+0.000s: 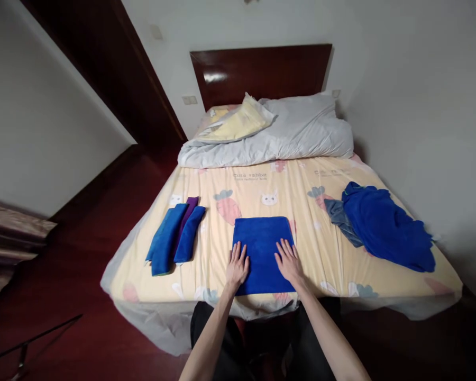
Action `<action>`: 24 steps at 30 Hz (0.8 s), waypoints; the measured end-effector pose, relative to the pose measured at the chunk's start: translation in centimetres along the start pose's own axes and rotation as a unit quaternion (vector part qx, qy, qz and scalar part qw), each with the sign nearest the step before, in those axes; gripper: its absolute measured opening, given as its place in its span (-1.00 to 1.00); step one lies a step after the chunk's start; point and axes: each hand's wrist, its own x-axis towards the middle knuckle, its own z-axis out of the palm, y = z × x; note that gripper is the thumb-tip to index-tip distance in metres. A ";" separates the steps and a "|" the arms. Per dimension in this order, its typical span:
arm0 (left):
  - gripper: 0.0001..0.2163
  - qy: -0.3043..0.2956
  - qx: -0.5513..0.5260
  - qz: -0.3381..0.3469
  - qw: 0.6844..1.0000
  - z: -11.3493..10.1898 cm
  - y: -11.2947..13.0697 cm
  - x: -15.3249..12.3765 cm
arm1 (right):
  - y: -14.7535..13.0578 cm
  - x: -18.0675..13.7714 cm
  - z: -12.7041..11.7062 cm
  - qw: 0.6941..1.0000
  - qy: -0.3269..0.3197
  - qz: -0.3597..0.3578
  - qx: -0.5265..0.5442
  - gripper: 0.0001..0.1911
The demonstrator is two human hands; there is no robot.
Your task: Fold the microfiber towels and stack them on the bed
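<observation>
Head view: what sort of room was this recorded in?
Most likely a bedroom, perhaps in a home. A bed sheet printed with rabbits and carrots covers the bed, rumpled white bedding lies at its far end, and a dark headboard stands behind it.

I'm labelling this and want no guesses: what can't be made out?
Head view:
Palms of the left hand and right hand: turned down on the flat blue cloth.
Part of the grey cloth: covered by the blue heap.
Striped fabric: cut off by left edge.
Small print on bedsheet: too small to read.
</observation>
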 end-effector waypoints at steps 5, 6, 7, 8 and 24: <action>-0.45 0.017 -0.016 -0.093 0.995 -1.5 -3.8 -7.4 | 4.7 -5.3 -2.0 0.991 0.090 0.092 0.038 -0.43; -0.46 0.019 -0.027 -0.097 0.995 -1.8 -4.3 -8.7 | 5.0 -6.3 -2.3 0.989 0.100 0.093 0.059 -0.44; -0.47 0.019 -0.042 -0.097 0.994 -2.1 -4.7 -10.0 | 5.2 -7.4 -2.7 0.986 0.109 0.094 0.083 -0.45; -0.48 0.016 -0.058 -0.094 0.994 -2.3 -5.0 -11.1 | 5.2 -8.5 -3.0 0.982 0.120 0.098 0.111 -0.47; -0.57 -0.058 -0.120 0.123 0.983 -4.0 -1.6 -11.8 | 1.4 -12.4 -6.6 0.987 0.032 -0.040 0.151 -0.43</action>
